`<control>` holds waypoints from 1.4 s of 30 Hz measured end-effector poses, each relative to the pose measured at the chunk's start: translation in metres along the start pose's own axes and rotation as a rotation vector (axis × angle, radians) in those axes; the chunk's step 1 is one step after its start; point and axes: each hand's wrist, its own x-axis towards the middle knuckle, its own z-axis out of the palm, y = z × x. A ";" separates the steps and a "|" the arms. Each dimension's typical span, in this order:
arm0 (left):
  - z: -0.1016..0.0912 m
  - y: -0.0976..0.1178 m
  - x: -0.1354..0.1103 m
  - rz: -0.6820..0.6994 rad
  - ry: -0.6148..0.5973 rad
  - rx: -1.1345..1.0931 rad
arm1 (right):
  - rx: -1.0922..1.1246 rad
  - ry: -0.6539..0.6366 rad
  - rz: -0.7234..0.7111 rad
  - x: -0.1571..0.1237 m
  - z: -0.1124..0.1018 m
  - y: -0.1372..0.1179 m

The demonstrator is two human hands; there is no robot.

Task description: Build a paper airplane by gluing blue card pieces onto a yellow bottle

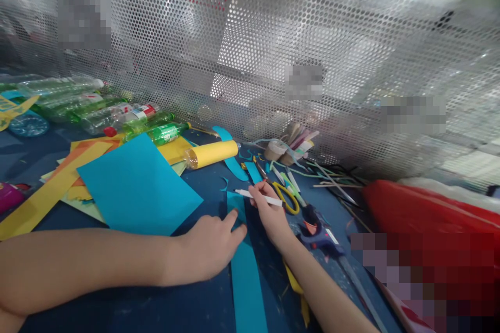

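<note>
My left hand rests palm down on the dark blue table, its fingers pressing the upper part of a long blue paper strip. My right hand is closed round a thin white pen or pencil, whose tip points left above the top end of the strip. A large blue paper sheet lies just left of my left hand. Yellow-handled scissors lie right beside my right hand.
Green plastic bottles lie along the back left. A bottle wrapped in yellow paper, yellow and orange paper strips, a glue gun and sticks lie around. Red material sits at right. A perforated metal screen stands behind.
</note>
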 end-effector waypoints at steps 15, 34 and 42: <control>0.004 0.003 0.000 -0.025 0.045 0.012 | 0.086 0.017 0.024 -0.002 0.001 -0.007; 0.010 0.004 0.001 -0.020 0.053 0.004 | -0.005 0.009 0.032 -0.001 0.002 -0.007; 0.010 0.005 0.000 -0.031 0.089 0.022 | 0.007 -0.050 0.024 -0.001 0.001 -0.007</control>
